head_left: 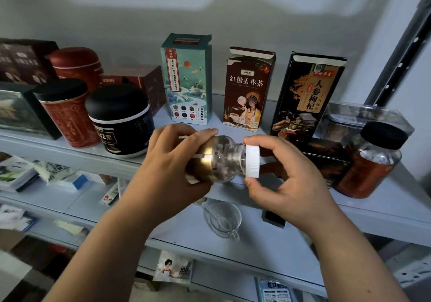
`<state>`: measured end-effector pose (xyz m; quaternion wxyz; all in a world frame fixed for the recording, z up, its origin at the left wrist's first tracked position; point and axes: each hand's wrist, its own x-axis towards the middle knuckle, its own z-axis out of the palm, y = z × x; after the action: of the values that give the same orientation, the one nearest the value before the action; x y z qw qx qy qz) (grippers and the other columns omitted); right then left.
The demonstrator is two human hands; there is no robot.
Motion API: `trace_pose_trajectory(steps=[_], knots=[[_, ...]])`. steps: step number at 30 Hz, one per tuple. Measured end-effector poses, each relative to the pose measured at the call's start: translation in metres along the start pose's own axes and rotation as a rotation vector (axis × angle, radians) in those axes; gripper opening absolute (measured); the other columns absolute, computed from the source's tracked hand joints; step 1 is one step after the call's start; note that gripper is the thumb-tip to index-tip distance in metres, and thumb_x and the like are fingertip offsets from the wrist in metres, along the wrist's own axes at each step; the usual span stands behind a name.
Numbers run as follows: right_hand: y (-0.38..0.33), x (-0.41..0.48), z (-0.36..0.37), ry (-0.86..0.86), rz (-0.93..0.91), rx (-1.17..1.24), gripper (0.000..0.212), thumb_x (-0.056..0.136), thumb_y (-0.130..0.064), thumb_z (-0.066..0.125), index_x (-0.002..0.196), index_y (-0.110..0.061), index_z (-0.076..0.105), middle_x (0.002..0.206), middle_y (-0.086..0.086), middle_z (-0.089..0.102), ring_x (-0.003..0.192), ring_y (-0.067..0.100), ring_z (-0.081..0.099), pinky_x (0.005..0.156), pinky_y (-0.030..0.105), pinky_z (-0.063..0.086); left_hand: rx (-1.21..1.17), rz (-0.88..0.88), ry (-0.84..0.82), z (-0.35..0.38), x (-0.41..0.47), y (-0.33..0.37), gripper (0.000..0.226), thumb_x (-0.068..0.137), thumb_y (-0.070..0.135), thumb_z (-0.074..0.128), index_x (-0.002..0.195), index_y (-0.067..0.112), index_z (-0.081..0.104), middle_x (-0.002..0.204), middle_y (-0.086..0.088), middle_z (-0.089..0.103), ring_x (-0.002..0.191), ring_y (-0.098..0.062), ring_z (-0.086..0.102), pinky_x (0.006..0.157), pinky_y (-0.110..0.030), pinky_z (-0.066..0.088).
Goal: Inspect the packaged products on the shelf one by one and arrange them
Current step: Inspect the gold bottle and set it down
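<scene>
Spanning the view, the pale grey metal shelf (377,210) runs behind and below the clear plastic bottle with a gold label (221,159), which is held in the air in front of it. Behind the bottle three tall printed cartons stand upright with their top flaps open: a teal one (186,80) up and to its left, a brown one (247,89) straight behind, and a black one with a gold dragon (307,94) up and to its right. A round black tub (119,119) sits left of the bottle, and a red-labelled jar with a black lid (370,161) sits to its right.

The left hand (172,161) wraps closed round the bottle's gold-labelled body, fingers curled over the top and far side. The right hand (286,180) pinches the white ribbed screw cap (252,161), one digit on top of it and one beneath, the other fingers loosely bent behind.

The bottle lies on its side, long axis running left to right, cap end pointing right and base buried in the left palm. Small pale pieces show through its clear neck.
</scene>
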<state>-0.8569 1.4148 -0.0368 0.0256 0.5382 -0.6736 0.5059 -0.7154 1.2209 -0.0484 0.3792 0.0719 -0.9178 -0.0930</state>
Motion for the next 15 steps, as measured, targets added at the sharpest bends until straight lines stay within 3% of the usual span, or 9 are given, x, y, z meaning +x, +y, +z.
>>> trace_pose_trajectory(steps=[2,4,9,15], knots=[[0.002,-0.001,-0.001,-0.001,0.013,0.010,0.060,0.074,-0.014,0.075,0.123,-0.045,0.058,0.120,-0.023,0.063,0.116,-0.001,0.059,0.093,0.008,0.042,-0.045,0.005,-0.048,-0.011,0.000,0.000,0.090,0.063,0.028,0.089,0.145,0.028,0.051,0.128,0.004,0.042,0.113,-0.005,0.043,0.093,-0.026,0.047],[0.003,-0.001,0.000,-0.003,0.035,0.052,0.060,0.075,-0.014,0.075,0.122,-0.047,0.059,0.120,-0.019,0.064,0.114,0.005,0.062,0.091,0.012,0.047,-0.104,0.004,-0.078,-0.020,0.000,-0.002,0.090,0.062,0.031,0.087,0.144,0.030,0.049,0.128,0.010,0.042,0.112,0.000,0.045,0.094,-0.019,0.048],[0.002,-0.004,0.005,0.007,0.053,0.163,0.060,0.076,-0.009,0.076,0.123,-0.043,0.062,0.120,-0.010,0.066,0.107,0.014,0.066,0.086,0.013,0.051,-0.126,0.024,-0.116,-0.030,-0.002,0.001,0.069,0.068,0.045,0.071,0.131,0.033,0.048,0.122,0.021,0.048,0.107,-0.012,0.057,0.086,-0.034,0.056],[-0.001,0.000,0.006,-0.044,0.012,0.124,0.062,0.074,-0.007,0.074,0.123,-0.044,0.063,0.123,-0.006,0.068,0.114,0.013,0.065,0.089,0.010,0.049,-0.289,0.022,-0.131,-0.036,-0.004,-0.004,0.068,0.068,0.039,0.076,0.133,0.031,0.056,0.125,0.009,0.051,0.116,-0.014,0.057,0.087,-0.019,0.052]])
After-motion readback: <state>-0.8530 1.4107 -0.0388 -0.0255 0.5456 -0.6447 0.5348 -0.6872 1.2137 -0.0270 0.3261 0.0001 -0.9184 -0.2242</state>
